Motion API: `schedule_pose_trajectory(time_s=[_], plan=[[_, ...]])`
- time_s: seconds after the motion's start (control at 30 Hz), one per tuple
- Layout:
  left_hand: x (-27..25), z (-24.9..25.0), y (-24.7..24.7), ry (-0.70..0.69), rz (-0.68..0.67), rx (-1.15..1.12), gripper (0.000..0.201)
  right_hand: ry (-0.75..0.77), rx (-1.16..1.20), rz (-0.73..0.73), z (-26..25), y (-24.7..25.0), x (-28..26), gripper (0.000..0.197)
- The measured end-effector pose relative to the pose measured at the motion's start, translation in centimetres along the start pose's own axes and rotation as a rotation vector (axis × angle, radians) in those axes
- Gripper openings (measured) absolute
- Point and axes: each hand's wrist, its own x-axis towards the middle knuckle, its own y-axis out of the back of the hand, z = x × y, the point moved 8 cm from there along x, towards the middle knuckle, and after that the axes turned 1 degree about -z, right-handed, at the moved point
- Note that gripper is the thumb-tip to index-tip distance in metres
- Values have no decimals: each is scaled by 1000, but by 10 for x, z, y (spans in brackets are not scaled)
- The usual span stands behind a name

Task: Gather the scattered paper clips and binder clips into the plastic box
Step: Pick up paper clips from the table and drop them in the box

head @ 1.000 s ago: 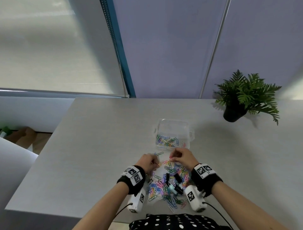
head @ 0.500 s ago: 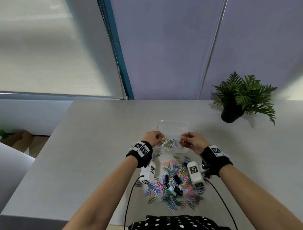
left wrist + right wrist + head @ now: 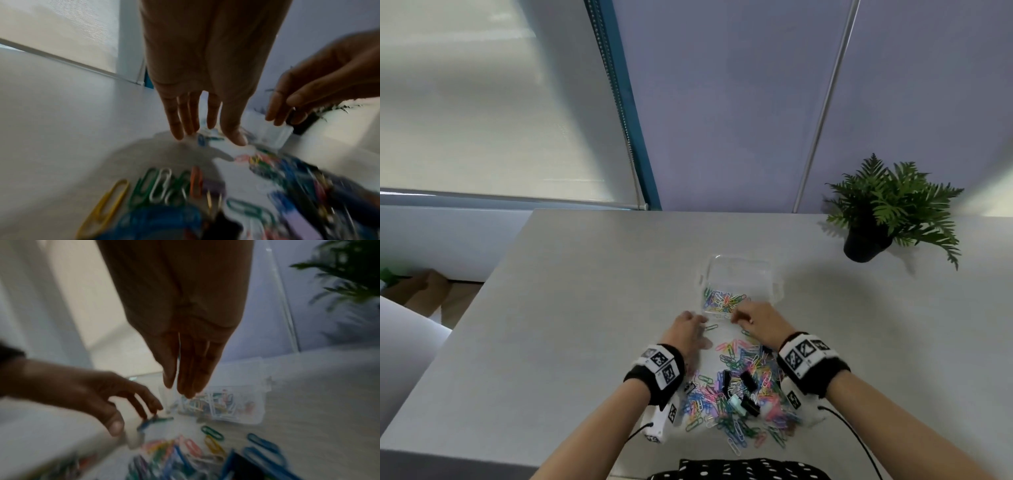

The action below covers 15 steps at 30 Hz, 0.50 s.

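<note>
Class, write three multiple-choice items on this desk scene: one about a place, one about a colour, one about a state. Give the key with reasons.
1. Where is the potted plant? A) far right of the table B) on the floor C) inside the box
2. What colour is the plastic box? A) red B) clear C) black
3. How is the left hand? A) a fist B) gripping the box C) fingers straight, holding nothing

Key: A, it stands at the table's far right; B, the clips show through its walls; C, the left wrist view shows straight, bare fingers.
</note>
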Motion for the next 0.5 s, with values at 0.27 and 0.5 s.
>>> schedule_pose_trajectory(time_s=[0.27,0.5], plan=[[0,38,-38,-213,31,242,62,-60,-434,-78,26,-53,-18,40],[1,47,-37,-230,69,239,15,-72,-307,1,24,-55,-17,21]])
